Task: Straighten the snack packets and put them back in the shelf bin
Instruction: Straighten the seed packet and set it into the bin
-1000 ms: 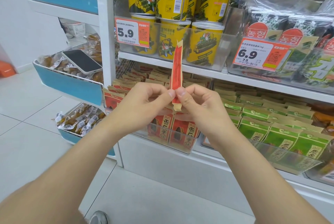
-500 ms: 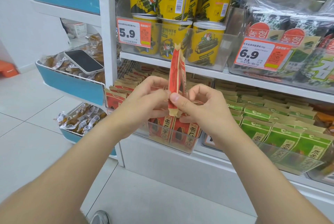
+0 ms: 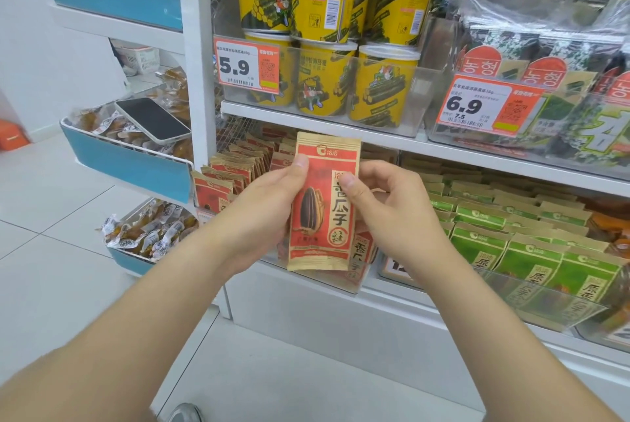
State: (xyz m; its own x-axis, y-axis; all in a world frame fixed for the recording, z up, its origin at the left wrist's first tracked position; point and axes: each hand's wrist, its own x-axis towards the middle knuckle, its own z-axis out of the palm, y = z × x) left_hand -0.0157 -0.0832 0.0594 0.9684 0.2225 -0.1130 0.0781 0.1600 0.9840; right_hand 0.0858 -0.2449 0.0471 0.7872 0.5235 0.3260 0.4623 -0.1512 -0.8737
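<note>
I hold one red and tan sunflower-seed packet [image 3: 322, 213] upright, its printed front facing me, in front of the lower shelf. My left hand [image 3: 269, 213] grips its left edge with the thumb on the front. My right hand [image 3: 385, 206] pinches its right edge, thumb on the print. Behind the packet stands a clear shelf bin [image 3: 344, 280] with several matching red packets [image 3: 231, 176] in rows; the packet and my hands hide much of the bin's front.
A neighbouring clear bin holds green packets [image 3: 521, 251] to the right. Yellow tubs [image 3: 327, 80] and seaweed bags [image 3: 545, 80] fill the shelf above. A phone [image 3: 153, 120] lies on snacks in a blue side bin [image 3: 129, 162] at left. White floor tiles [image 3: 68, 251] lie below.
The packet was edge-on to me and held by its bottom; it has turned to show its flat front, and both hands have shifted to its side edges, slightly lower.
</note>
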